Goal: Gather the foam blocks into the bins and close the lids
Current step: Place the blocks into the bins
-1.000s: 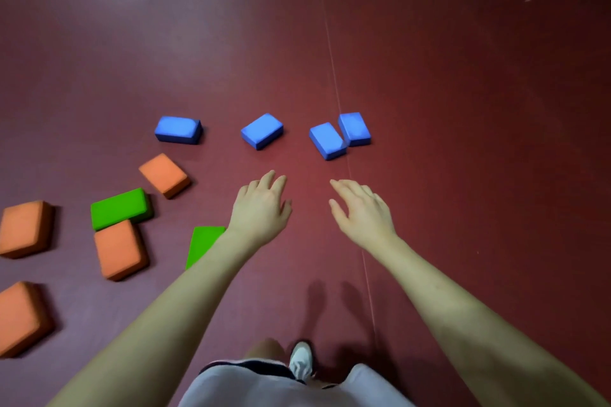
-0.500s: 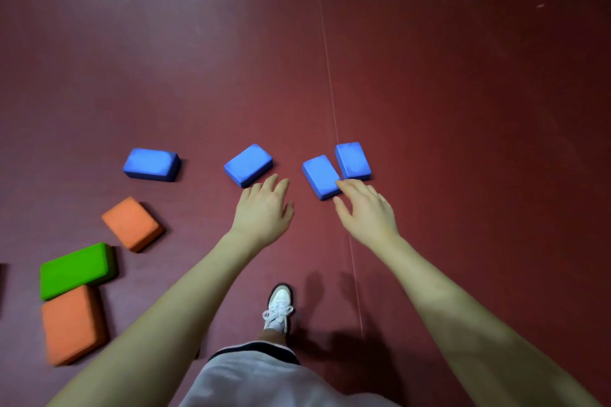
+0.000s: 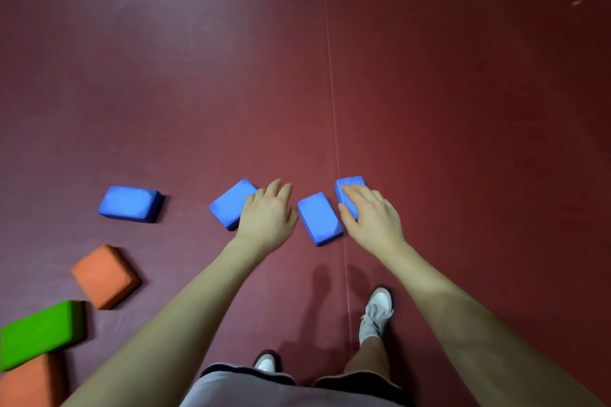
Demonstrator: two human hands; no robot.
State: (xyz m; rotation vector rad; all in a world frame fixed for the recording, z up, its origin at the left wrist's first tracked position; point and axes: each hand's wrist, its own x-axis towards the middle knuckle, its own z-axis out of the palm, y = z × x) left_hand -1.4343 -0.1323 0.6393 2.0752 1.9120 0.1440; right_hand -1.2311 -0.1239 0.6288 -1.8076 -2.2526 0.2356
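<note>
A: Where are the hands?

B: The left hand [image 3: 268, 218] reaches down over the right end of a blue foam block [image 3: 231, 205], fingers loosely spread, covering that end. Whether it actually touches or grips, I cannot tell. The right hand [image 3: 372, 218] lies on the rightmost blue block [image 3: 350, 187], fingers over its top and thumb against its near-left side, apparently starting to take hold.

A: And the other blocks?

B: 4 blue ones lie in a rough row on the dark red floor [image 3: 463, 142]. The middle blue block [image 3: 320, 218] sits untouched between the 2 hands, just beside the rightmost one. The far-left blue block [image 3: 130, 203] lies well apart. Nearer, on the left, an orange block [image 3: 104, 276], a green block [image 3: 38, 332], and a second orange block [image 3: 29, 383] at the frame's edge, touching the green one.

A: Any bins?

B: None in view. 2 white shoes [image 3: 377, 314] stand below the arms.
</note>
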